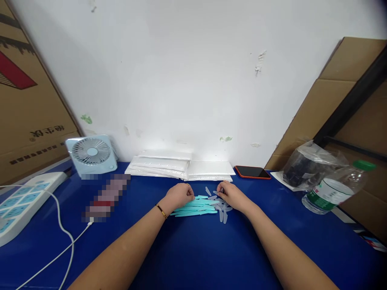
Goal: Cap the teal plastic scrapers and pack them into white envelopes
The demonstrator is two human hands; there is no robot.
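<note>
A pile of slim teal sticks [196, 209], shaped like eyebrow razors, lies on the blue tabletop in front of me. My left hand [179, 195] is over the pile's far left side, its thumb and fingertips pinched on one of the teal sticks. Just right of the pile, small translucent plastic caps [223, 215] are scattered loosely. My right hand [229, 195] is closed at their far edge, fingertips pinching a cap [215, 192]. Its curled fingers partly hide what they hold.
White packets [160, 165] are stacked against the wall. A phone [253, 172], a bagged dark object [302, 165] and a water bottle [332, 191] stand right. On the left are a light-blue fan [92, 153], a power strip [27, 201], a blurred-out object [105, 197] and white cables [57, 257].
</note>
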